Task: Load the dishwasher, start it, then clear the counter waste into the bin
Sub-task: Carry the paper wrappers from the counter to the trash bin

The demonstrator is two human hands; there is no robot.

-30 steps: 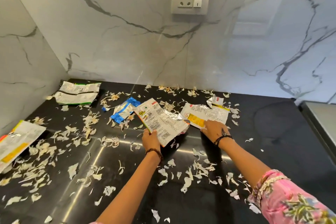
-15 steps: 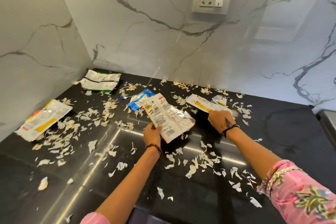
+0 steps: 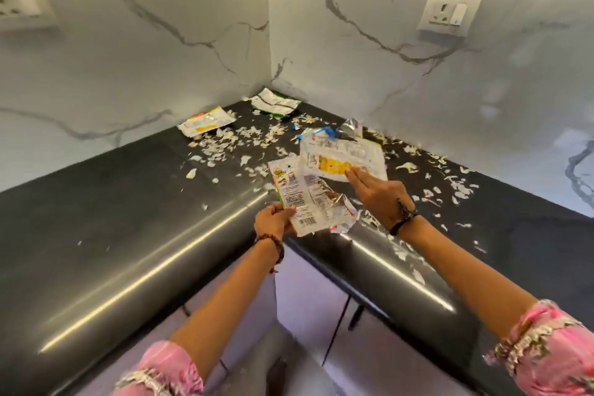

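My left hand (image 3: 273,222) grips the lower edge of a crumpled white snack wrapper (image 3: 308,199) and holds it above the inner corner of the black counter (image 3: 128,202). My right hand (image 3: 377,194) reaches over the counter, its straight fingers pinching the edge of a second white wrapper with a yellow patch (image 3: 342,159), which is lifted off the surface. Pale peel scraps (image 3: 225,138) litter the counter around both. A blue wrapper (image 3: 324,132) lies just behind the lifted one.
Two more wrappers lie near the wall corner: a white and yellow one (image 3: 205,120) and a white and green one (image 3: 274,103). Marble walls with a socket (image 3: 448,11) close off the back. Cabinet doors (image 3: 308,299) stand below the counter edge.
My right hand has picked the yellow-patched wrapper up off the counter. The view has swung left, so the wall corner now sits in the middle. My left hand still holds its wrapper.
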